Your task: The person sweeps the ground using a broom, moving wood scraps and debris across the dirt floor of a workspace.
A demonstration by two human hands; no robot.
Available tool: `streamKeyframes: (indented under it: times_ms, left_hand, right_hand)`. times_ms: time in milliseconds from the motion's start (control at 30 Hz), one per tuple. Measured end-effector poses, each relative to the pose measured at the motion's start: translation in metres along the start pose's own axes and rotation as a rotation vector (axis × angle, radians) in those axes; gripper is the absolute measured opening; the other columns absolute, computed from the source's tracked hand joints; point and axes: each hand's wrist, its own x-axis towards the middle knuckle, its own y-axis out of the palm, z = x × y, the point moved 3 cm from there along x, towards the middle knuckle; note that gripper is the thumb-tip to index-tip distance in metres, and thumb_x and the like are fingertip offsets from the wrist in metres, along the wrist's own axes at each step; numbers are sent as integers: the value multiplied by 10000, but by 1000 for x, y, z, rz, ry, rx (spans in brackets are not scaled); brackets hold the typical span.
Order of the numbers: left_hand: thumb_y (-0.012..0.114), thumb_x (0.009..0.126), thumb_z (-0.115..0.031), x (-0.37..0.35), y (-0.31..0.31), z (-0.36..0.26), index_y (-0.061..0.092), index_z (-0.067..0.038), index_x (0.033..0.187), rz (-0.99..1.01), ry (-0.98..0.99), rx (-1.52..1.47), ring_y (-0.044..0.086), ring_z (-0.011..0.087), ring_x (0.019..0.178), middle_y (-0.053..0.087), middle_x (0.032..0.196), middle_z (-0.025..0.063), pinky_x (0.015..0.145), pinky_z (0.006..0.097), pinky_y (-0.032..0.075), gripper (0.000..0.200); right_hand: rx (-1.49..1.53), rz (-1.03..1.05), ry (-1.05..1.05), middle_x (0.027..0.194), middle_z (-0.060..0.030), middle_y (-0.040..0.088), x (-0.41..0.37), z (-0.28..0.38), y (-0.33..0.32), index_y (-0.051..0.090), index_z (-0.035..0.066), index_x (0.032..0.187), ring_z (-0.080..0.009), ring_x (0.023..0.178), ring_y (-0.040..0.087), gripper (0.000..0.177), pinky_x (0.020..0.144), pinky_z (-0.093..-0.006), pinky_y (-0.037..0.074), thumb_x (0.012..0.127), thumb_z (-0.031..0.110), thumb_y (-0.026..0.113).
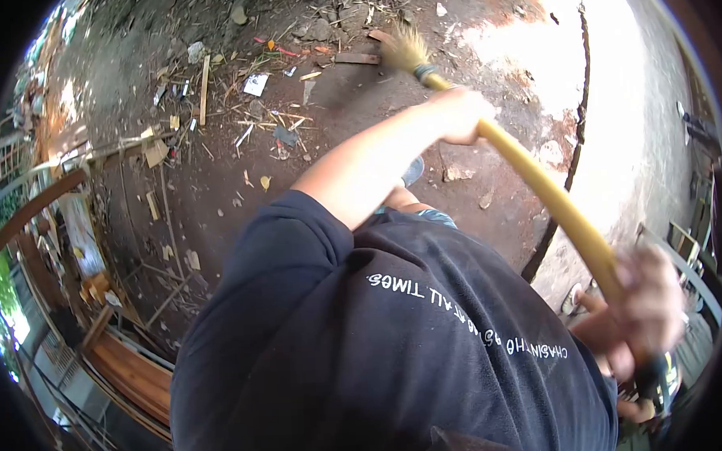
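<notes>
A broom with a long yellow handle (538, 175) runs slantwise across the view, from the upper middle to the lower right. Its straw bristles (405, 50) are blurred over the brown dirt floor, near a flat wood-like piece (357, 59). My left hand (459, 115) is wrapped round the handle a little above the bristles, with that arm stretched across in front. Smeared by motion, my right hand (654, 299) is closed round the upper part of the handle at my right side. Dry twigs, leaves and a white scrap (255, 84) lie left of the bristles.
A long crack (581, 114) separates the dirt from a bright, sunlit concrete strip (624, 121). On the left stand wooden frames and a brown plank bench (132, 377). A sandalled foot (572, 299) shows at right. A stone-like lump (457, 173) lies near my shoe (412, 171).
</notes>
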Motion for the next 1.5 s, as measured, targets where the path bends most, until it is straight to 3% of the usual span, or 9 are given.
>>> streamKeyframes:
  times_ms: [100, 333, 467, 667, 767, 900, 1067, 1233, 1500]
  left_hand:
    - [765, 837, -361, -59, 50, 77, 712, -79, 820, 88, -12, 15, 713, 399, 861, 730, 850, 174, 776, 509, 557, 288]
    - [726, 729, -209, -165, 19, 178, 706, -82, 832, 37, -472, 195, 706, 397, 856, 721, 847, 163, 780, 489, 563, 165]
    - [789, 769, -312, -195, -20, 108, 716, -115, 888, -300, -533, 107, 707, 368, 990, 745, 943, 146, 928, 485, 530, 241]
    - [819, 783, -330, -283, -18, -37, 682, -109, 816, -488, -656, -101, 709, 404, 792, 701, 771, 161, 721, 501, 559, 262]
    - [823, 812, -374, -327, 23, -62, 750, -94, 851, -572, -877, -268, 727, 381, 807, 725, 800, 164, 727, 465, 571, 292]
    - [830, 820, -342, -378, 123, -26, 780, -80, 890, -777, -1036, -530, 750, 305, 776, 746, 823, 152, 726, 397, 572, 276]
    - [878, 725, -295, -376, 151, 106, 598, -85, 694, -1125, -745, -583, 632, 282, 638, 639, 699, 128, 617, 418, 488, 351]
    - [774, 861, -213, -381, -17, 219, 475, -87, 716, -1446, -612, -103, 589, 336, 674, 569, 683, 123, 620, 436, 445, 356]
    - [770, 838, -273, -428, -103, 99, 550, -117, 687, -1618, -756, -2, 630, 360, 705, 608, 676, 108, 643, 482, 471, 309]
  right_hand:
    - [294, -499, 509, 943, -98, 657, -39, -86, 75, 591, 86, 893, -335, 959, 648, 320, 939, -549, 540, 905, 358, 759]
    - [686, -637, 487, 1222, -165, 684, -91, -179, 189, 653, 47, 1100, -390, 1261, 603, 230, 1140, -612, 398, 992, 244, 705]
    - [690, -481, 365, 1171, -160, 684, -41, -155, 117, 625, 66, 1079, -391, 1232, 618, 307, 1138, -628, 391, 1005, 360, 676]
    - [945, -301, 135, 950, -53, 639, 61, -123, 33, 533, 154, 1032, -262, 938, 616, 255, 887, -449, 448, 1004, 390, 623]
    - [1486, -234, 269, 787, 48, 491, 135, -151, 76, 503, 180, 1023, -156, 797, 502, 221, 871, -386, 441, 1026, 362, 628]
    - [1292, 147, 466, 744, 1, 583, 225, -155, 208, 602, 150, 927, -209, 782, 660, 226, 929, -509, 557, 1047, 342, 611]
    - [900, 580, 17, 823, -118, 697, 288, -61, 284, 571, 68, 905, -277, 818, 722, 228, 809, -481, 594, 949, 180, 764]
    - [565, 836, -472, 789, -75, 668, 366, -25, 282, 591, 75, 892, -279, 759, 722, 350, 781, -481, 608, 839, 260, 882]
    - [800, 641, -587, 680, 64, 602, 463, -33, 178, 587, 178, 781, -120, 616, 623, 452, 715, -304, 540, 894, 588, 740]
